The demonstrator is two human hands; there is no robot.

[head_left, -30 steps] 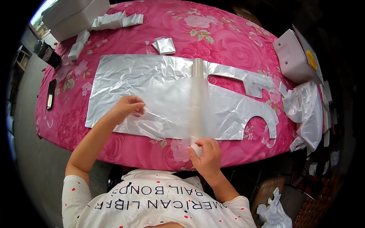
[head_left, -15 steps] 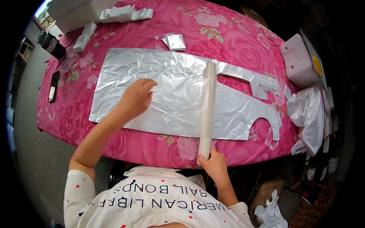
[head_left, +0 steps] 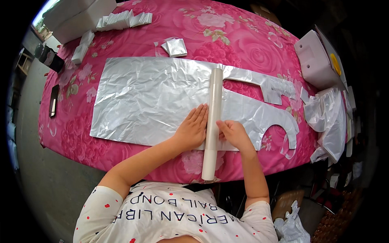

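A long, pale, translucent roll point(head_left: 214, 101) lies across a silvery, apron-shaped plastic sheet point(head_left: 150, 97), its near end reaching past the sheet's edge. My left hand point(head_left: 193, 127) lies flat on the sheet with fingers stretched, along the roll's left side. At the roll's right side, my right hand point(head_left: 235, 133) has curled fingers close against it; whatever they pinch is hidden. To the right of the roll the sheet narrows into two strips around a cut-out, with a curved notch nearer me.
A pink floral cloth point(head_left: 251, 40) covers the table. Small folded silvery packets point(head_left: 176, 47) lie beyond the sheet. Stacked white packets point(head_left: 123, 20), a dark cup point(head_left: 50, 58) and a phone point(head_left: 54, 101) are at left. A white box point(head_left: 316, 60) and plastic bags point(head_left: 326, 121) stand at right.
My left hand has moved right and come down flat beside the roll. My right hand has left the roll's near end and moved up along its right side. The view has shifted slightly.
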